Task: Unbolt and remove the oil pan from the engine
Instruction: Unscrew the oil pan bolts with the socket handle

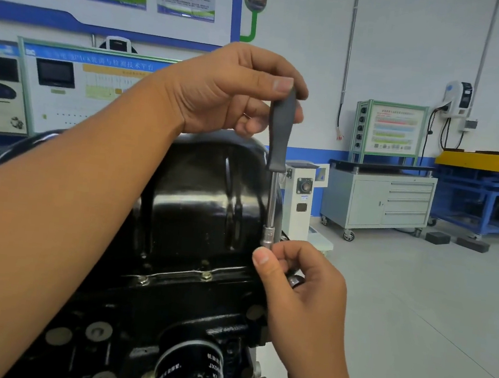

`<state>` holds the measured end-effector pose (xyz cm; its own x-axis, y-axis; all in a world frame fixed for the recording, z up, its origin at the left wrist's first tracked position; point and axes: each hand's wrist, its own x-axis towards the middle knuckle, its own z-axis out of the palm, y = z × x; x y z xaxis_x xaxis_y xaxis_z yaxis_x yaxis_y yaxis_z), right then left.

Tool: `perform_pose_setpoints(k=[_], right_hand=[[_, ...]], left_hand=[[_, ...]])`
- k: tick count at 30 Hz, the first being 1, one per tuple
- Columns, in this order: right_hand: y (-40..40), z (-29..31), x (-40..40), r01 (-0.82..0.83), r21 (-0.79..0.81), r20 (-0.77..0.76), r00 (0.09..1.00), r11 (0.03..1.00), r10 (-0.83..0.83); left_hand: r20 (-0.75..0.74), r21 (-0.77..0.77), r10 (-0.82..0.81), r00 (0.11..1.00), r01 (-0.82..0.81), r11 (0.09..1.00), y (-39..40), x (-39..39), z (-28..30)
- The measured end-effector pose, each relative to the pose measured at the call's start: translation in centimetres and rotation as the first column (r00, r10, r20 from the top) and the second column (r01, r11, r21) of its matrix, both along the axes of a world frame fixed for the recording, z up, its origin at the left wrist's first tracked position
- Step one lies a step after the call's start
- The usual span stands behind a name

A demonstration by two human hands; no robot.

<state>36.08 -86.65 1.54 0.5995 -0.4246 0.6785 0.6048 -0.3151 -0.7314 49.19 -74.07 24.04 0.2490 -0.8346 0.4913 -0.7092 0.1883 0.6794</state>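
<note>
The oil pan [207,196] is filling the centre of the frame, a glossy black pressed-steel dome with rounded ribs, still sitting bolted on the rough-cast engine [139,325] below it. Its flange is carrying two dull hex bolts [206,276] at lower centre, so plenty seems left to undo.

The left hand [222,92], reaching in from the left edge, is pinching the top of the nut driver [280,136], matte dark handle over a bright chrome shaft, standing upright at the pan's right edge. The right hand [299,284], at lower right, is closing thumb and fingertips around the socket end, whose seat on a bolt is hidden.

The risks, as I judge them: a tilted driver could be slipping off and rounding the head, and a freed bolt could be dropping to the floor.
</note>
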Motion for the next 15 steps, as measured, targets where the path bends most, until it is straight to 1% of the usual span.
perform_pose_setpoints(k=[3, 8, 15], right_hand=[[0.00, 0.09, -0.04, -0.004, -0.026, 0.000, 1.000, 1.000, 0.004], [-0.15, 0.25, -0.12, -0.017, -0.025, 0.002, 1.000, 1.000, 0.017], [-0.06, -0.17, 0.19, -0.026, 0.053, -0.039, 0.999, 0.998, 0.028]], left_hand=[[-0.005, 0.020, -0.012, 1.000, 0.012, 1.000, 0.10, -0.16, 0.09], [-0.022, -0.018, 0.027, 0.999, -0.027, 0.999, -0.18, -0.18, -0.09], [-0.055, 0.041, -0.109, 0.993, 0.111, 0.993, 0.03, -0.29, -0.06]])
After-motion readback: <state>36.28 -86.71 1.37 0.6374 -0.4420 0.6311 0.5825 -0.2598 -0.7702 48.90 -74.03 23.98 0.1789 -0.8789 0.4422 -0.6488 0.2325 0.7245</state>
